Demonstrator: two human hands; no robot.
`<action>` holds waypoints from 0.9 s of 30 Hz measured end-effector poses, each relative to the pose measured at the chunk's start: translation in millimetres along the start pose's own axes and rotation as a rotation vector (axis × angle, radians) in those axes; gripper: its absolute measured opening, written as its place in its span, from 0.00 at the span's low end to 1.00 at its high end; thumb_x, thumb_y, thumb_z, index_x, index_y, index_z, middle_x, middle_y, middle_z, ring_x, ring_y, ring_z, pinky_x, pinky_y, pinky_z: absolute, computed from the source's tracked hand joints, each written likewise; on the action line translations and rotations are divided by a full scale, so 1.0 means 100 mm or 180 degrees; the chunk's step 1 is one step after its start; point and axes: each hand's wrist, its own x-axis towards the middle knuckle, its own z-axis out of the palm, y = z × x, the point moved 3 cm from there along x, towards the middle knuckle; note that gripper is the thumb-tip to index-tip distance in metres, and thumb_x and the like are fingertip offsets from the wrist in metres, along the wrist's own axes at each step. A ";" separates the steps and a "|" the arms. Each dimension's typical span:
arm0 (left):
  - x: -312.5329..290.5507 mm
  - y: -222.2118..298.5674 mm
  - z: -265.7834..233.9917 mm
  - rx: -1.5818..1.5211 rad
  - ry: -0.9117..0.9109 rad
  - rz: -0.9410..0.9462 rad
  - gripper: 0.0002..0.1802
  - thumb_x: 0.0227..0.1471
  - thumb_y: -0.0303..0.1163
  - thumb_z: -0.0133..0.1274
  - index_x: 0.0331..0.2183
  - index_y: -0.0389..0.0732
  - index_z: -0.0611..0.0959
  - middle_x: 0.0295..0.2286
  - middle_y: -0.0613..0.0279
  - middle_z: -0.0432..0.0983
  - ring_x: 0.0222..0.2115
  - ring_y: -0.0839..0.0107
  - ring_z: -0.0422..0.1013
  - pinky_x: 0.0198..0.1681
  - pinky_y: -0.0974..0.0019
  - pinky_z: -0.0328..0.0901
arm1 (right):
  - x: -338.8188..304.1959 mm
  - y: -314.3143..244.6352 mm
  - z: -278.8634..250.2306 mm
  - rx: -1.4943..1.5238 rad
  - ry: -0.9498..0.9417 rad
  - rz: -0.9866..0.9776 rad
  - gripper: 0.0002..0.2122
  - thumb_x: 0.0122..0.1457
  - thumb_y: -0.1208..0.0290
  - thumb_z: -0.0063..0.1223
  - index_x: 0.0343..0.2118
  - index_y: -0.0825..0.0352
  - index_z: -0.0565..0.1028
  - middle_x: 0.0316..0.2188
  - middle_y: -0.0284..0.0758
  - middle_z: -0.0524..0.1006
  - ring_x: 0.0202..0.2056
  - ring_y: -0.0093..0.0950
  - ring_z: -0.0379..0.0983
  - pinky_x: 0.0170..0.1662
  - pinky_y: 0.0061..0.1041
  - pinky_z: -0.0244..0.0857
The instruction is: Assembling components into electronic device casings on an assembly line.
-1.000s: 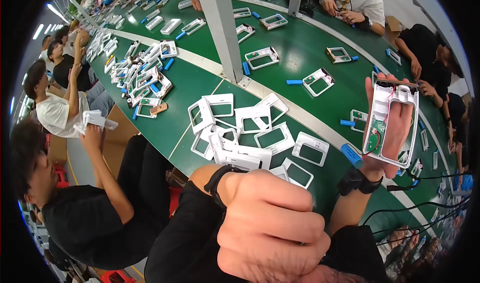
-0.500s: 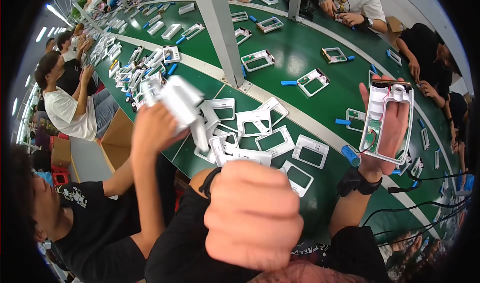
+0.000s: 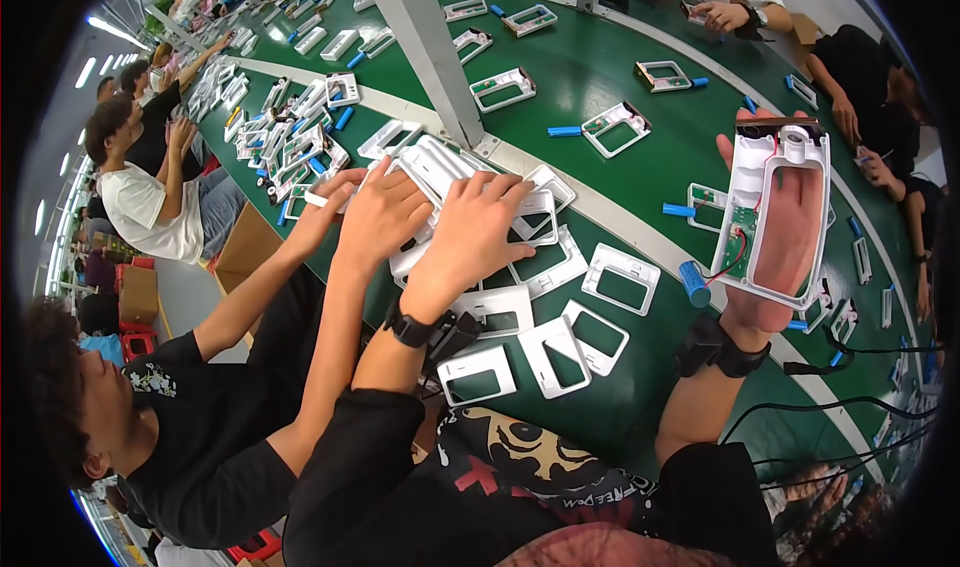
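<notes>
My right hand (image 3: pixel 790 232) is raised at the right, with a white rectangular plastic housing (image 3: pixel 732 182) resting along its palm and fingers. Inside the housing are a green circuit board (image 3: pixel 743 222) and thin red wires. A blue cylindrical battery (image 3: pixel 694 283) hangs from a wire at its lower left. My left hand (image 3: pixel 465 232) reaches over a heap of white plastic frames (image 3: pixel 497 309), its fingers spread; whether they touch a frame is unclear. Right beside it, a co-worker's hands (image 3: pixel 385 212) are on a stack of white frames (image 3: pixel 435 162).
A grey metal post (image 3: pixel 425 57) rises from the green table (image 3: pixel 560 82) beyond the heap. Housings with blue batteries lie scattered across it, with a dense pile (image 3: pixel 290 147) at left. Black cables (image 3: pixel 840 407) run in at right. Other people sit around the table.
My left hand was a fist close to the camera; it has moved forward to the frames and opened. The co-worker's white frames have come down onto the heap. My right hand still holds the housing.
</notes>
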 end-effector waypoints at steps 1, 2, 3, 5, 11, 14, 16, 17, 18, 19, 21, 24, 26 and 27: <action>0.01 0.01 0.05 0.0004 -0.0005 0.0003 0.34 0.33 0.35 0.67 0.47 0.43 0.77 0.42 0.58 0.74 0.48 0.62 0.68 0.51 0.58 0.61 | -0.01 -0.02 0.03 -0.0178 0.0137 0.0022 0.40 0.54 0.52 0.52 0.61 0.76 0.51 0.56 0.47 0.60 0.57 0.40 0.59 0.61 0.43 0.50; 0.02 0.02 0.11 0.0115 -0.0140 -0.0009 0.35 0.33 0.35 0.68 0.48 0.43 0.77 0.42 0.58 0.74 0.47 0.61 0.68 0.51 0.58 0.61 | -0.01 -0.03 0.08 -0.0356 0.0273 0.0044 0.44 0.50 0.48 0.55 0.61 0.76 0.50 0.56 0.47 0.60 0.57 0.40 0.58 0.60 0.42 0.49; 0.04 0.02 0.16 0.0228 -0.0275 -0.0024 0.36 0.32 0.35 0.68 0.48 0.43 0.77 0.42 0.58 0.75 0.47 0.61 0.68 0.52 0.59 0.60 | -0.02 -0.06 0.16 -0.0533 0.0407 0.0068 0.49 0.47 0.44 0.59 0.61 0.77 0.50 0.55 0.47 0.59 0.56 0.40 0.57 0.59 0.41 0.48; 0.12 0.06 0.18 0.0323 -0.0414 -0.0017 0.37 0.31 0.34 0.68 0.49 0.43 0.77 0.42 0.58 0.75 0.46 0.60 0.69 0.52 0.60 0.60 | -0.02 -0.13 0.36 -0.0911 0.0690 0.0109 0.58 0.40 0.35 0.65 0.61 0.79 0.48 0.54 0.46 0.59 0.56 0.39 0.56 0.57 0.39 0.46; 0.22 0.13 0.01 -0.0510 -0.0402 -0.0206 0.38 0.31 0.32 0.66 0.50 0.41 0.74 0.42 0.55 0.74 0.46 0.57 0.69 0.53 0.58 0.60 | -0.04 -0.10 0.19 -0.1169 0.0004 -0.0448 0.55 0.42 0.37 0.64 0.61 0.78 0.51 0.55 0.49 0.61 0.56 0.43 0.59 0.58 0.42 0.52; 0.21 0.14 -0.02 -0.1095 -0.0366 -0.0202 0.38 0.32 0.30 0.66 0.50 0.41 0.73 0.44 0.54 0.73 0.48 0.55 0.69 0.54 0.58 0.60 | -0.05 -0.06 0.16 -0.1293 -0.0425 -0.0779 0.53 0.43 0.38 0.64 0.61 0.77 0.53 0.55 0.51 0.62 0.56 0.45 0.61 0.58 0.43 0.57; 0.18 0.15 0.01 -0.1650 -0.0413 -0.0161 0.39 0.32 0.27 0.65 0.51 0.40 0.72 0.46 0.52 0.72 0.49 0.54 0.68 0.55 0.57 0.60 | -0.08 -0.03 0.10 -0.1377 -0.0712 -0.0992 0.52 0.44 0.39 0.64 0.61 0.77 0.55 0.55 0.52 0.63 0.56 0.47 0.63 0.58 0.44 0.59; 0.17 0.13 0.02 -0.1652 -0.0412 -0.0176 0.39 0.32 0.27 0.65 0.51 0.40 0.72 0.46 0.52 0.72 0.49 0.54 0.68 0.55 0.57 0.60 | -0.09 -0.01 0.07 -0.1419 -0.0852 -0.1100 0.51 0.44 0.39 0.64 0.61 0.77 0.55 0.55 0.52 0.63 0.56 0.48 0.63 0.58 0.45 0.61; 0.16 0.09 0.03 -0.2015 -0.0272 -0.0210 0.39 0.33 0.26 0.64 0.52 0.40 0.72 0.47 0.53 0.71 0.50 0.54 0.67 0.56 0.58 0.60 | -0.06 0.01 0.03 -0.1413 -0.0858 -0.1088 0.51 0.44 0.39 0.64 0.61 0.77 0.55 0.55 0.52 0.63 0.56 0.48 0.63 0.58 0.45 0.61; 0.15 0.05 0.03 -0.2381 -0.0138 -0.0241 0.39 0.33 0.25 0.63 0.52 0.40 0.71 0.48 0.53 0.71 0.51 0.55 0.67 0.57 0.59 0.59 | -0.05 0.03 0.01 -0.1387 -0.0895 -0.1071 0.52 0.44 0.40 0.64 0.61 0.77 0.55 0.56 0.51 0.62 0.56 0.47 0.63 0.59 0.45 0.60; 0.14 -0.01 0.03 -0.2754 -0.0012 -0.0287 0.39 0.34 0.23 0.62 0.53 0.40 0.71 0.49 0.54 0.70 0.52 0.56 0.66 0.58 0.60 0.59 | -0.06 0.06 -0.03 -0.1336 -0.0965 -0.1038 0.52 0.42 0.41 0.65 0.61 0.76 0.53 0.57 0.50 0.61 0.58 0.45 0.61 0.61 0.45 0.57; 0.17 -0.06 0.01 -0.3369 -0.0006 -0.0045 0.39 0.34 0.23 0.61 0.53 0.40 0.70 0.50 0.55 0.69 0.55 0.57 0.64 0.60 0.60 0.56 | -0.06 0.07 -0.06 -0.1265 -0.1066 -0.1004 0.54 0.41 0.42 0.67 0.61 0.76 0.51 0.59 0.48 0.59 0.60 0.43 0.59 0.64 0.45 0.53; 0.17 -0.03 -0.01 -0.3022 -0.0097 0.0012 0.39 0.34 0.23 0.61 0.53 0.40 0.70 0.50 0.55 0.69 0.55 0.56 0.64 0.60 0.59 0.56 | -0.06 0.07 -0.03 -0.1253 -0.1097 -0.1006 0.54 0.40 0.43 0.68 0.62 0.75 0.51 0.60 0.47 0.58 0.60 0.42 0.58 0.64 0.45 0.52; 0.16 0.01 -0.02 -0.2668 -0.0178 0.0065 0.39 0.34 0.23 0.61 0.53 0.40 0.71 0.51 0.55 0.68 0.54 0.55 0.64 0.59 0.58 0.57 | -0.07 0.08 -0.02 -0.1328 -0.0776 -0.0888 0.57 0.36 0.40 0.69 0.61 0.77 0.51 0.59 0.48 0.59 0.59 0.43 0.60 0.62 0.44 0.55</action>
